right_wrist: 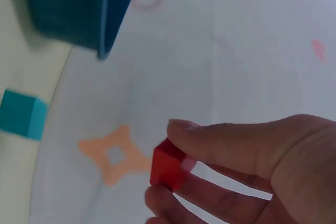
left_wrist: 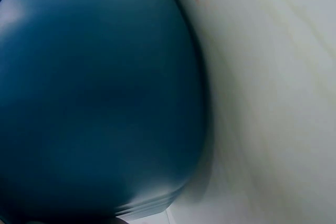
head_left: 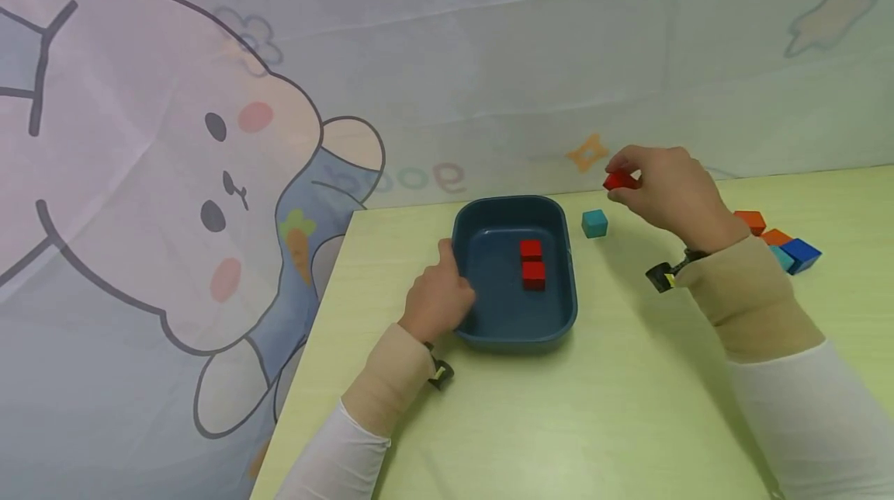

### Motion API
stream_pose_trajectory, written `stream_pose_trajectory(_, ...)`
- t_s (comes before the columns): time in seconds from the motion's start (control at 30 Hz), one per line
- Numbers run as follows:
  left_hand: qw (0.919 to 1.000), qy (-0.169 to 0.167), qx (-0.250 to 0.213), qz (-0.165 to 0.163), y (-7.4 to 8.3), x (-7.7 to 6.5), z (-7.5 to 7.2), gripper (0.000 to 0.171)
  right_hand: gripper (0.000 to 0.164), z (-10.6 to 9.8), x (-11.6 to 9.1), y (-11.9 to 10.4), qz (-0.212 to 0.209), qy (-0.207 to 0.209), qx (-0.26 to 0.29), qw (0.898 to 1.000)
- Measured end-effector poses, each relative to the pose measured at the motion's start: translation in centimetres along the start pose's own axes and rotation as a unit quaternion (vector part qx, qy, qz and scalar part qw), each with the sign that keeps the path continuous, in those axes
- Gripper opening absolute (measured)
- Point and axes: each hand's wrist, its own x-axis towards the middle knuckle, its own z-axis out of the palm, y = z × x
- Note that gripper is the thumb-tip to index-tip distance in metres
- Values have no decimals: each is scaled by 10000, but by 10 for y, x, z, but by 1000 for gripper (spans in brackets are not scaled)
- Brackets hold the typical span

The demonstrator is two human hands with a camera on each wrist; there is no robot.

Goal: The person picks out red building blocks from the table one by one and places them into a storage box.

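A red cube is pinched between the thumb and fingertips of my right hand, raised near the back edge of the table. In the right wrist view the same red cube shows between thumb and fingers. My left hand grips the left wall of a dark blue bin, its index finger lying along the outside near the rim. Inside the bin, toward its right side, two red cubes sit one behind the other. The bin's outer wall fills much of the left wrist view.
A teal cube stands on the table just right of the bin. Farther right, partly behind my right wrist, lie several blocks, among them an orange one and a dark blue one. A printed cloth hangs behind the table.
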Motion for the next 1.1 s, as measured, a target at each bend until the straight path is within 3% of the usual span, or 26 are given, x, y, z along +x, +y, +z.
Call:
stream_pose_trajectory(0.2,10000,35,43,15,0,0,-1,67,24,4,-5,-33,-595,-400,138,9973)
stream_pose_trajectory(0.4,9999,91,52,28,-1,1,0,66,25,15,-13,-55,-1117,-579,-205,9918)
stream_pose_trajectory(0.63,9999,101,64,74,-2,2,1,65,34,36,-23,-80,-1674,-1121,-697,9770)
stream_pose_trajectory(0.9,10000,12,-7,41,-1,1,-1,68,26,63,-28,-91,-2202,-1346,-1028,9607)
stream_pose_trajectory(1.1,10000,-48,52,17,0,1,-2,68,22,75,-31,-92,-2216,-1525,-1263,9548)
